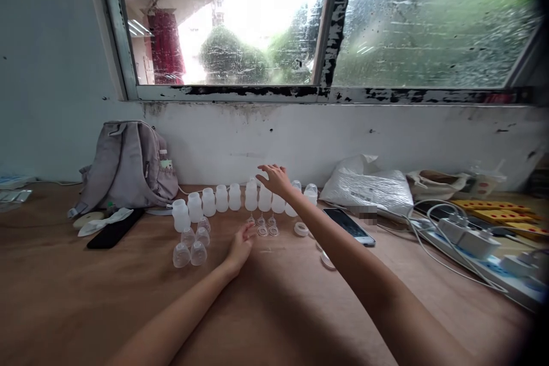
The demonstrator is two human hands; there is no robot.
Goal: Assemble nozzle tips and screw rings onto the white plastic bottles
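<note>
A curved row of frosted baby bottles stands upright along the back of the table. Over its middle reaches my right hand, fingers curved and apart, seemingly holding nothing. Just below the fingers is a bottle with a clear top; whether they touch it I cannot tell. My left hand rests on the table, fingers loosely extended, beside clear bottle nipples. One nipple lies at its fingertips. Clear domed caps are grouped to the left. White rings lie to the right, partly hidden by my right forearm.
A grey backpack leans by the wall, with a black phone before it. Right of the bottles are another phone, a plastic bag, a power strip with trailing cables and yellow pieces.
</note>
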